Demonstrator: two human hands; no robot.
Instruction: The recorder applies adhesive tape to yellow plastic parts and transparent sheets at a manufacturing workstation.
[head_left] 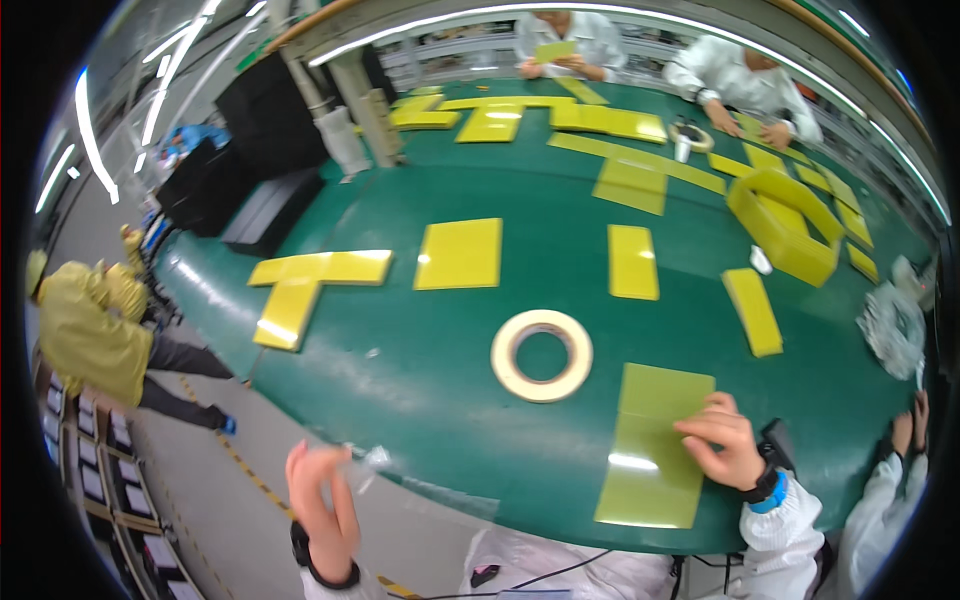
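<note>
- One tape roll [541, 355] lies just beside the yellow sheet [655, 445], pressed by the flat, open right hand [722, 438].
- Left hand [322, 492] pinches clear film [375, 460], hard to make out.

Our left hand [322, 495] is raised off to the left, fingers pointing up and loosely spread, thumb and fingertips drawn close together; a dark band circles its wrist above a white sleeve. Our right hand [722, 440] is lower and further forward, palm down, fingers curled and pressed flat, knuckles toward us. Its wrist wears a dark strap with a blue cuff, and a white sleeve runs back to the lower edge.
</note>
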